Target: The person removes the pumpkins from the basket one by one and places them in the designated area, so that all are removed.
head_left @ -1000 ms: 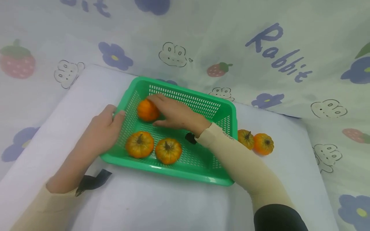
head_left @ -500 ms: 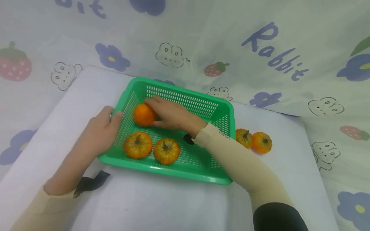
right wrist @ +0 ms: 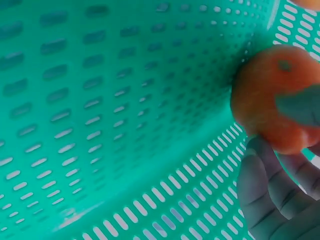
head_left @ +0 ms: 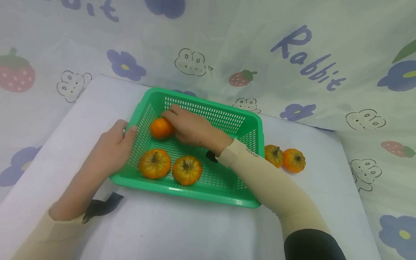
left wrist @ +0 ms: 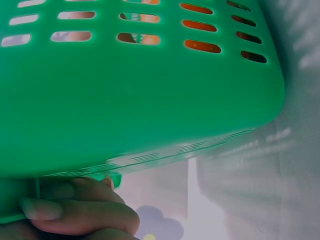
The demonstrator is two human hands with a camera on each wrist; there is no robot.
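In the head view a green plastic basket (head_left: 182, 195) stands on the white table. My left hand (head_left: 112, 146) grips its left rim; the left wrist view shows curled fingers (left wrist: 85, 215) by the basket's outer wall. My right hand (head_left: 191, 126) reaches inside and holds a small orange pumpkin (head_left: 161, 128) in the back left corner, fingers curled at its right side. In the right wrist view fingertips (right wrist: 255, 147) touch that pumpkin, its grey-green stem facing the hand; the thumb is hidden. Two yellow-orange pumpkins, one left (head_left: 154, 164) and one right (head_left: 187, 169), sit along the basket's front.
Just right of the basket two more pumpkins, a yellowish one (head_left: 273, 156) and an orange one (head_left: 294, 160), rest side by side on the table (head_left: 182, 231). A patterned cloth (head_left: 214, 39) hangs behind the table. Dark straps (head_left: 102, 207) show at the wrists.
My right hand and its pumpkin have shifted slightly left and forward of the front pair. The fingers curl more now, and the thumb has drawn in. My left hand stays on the rim.
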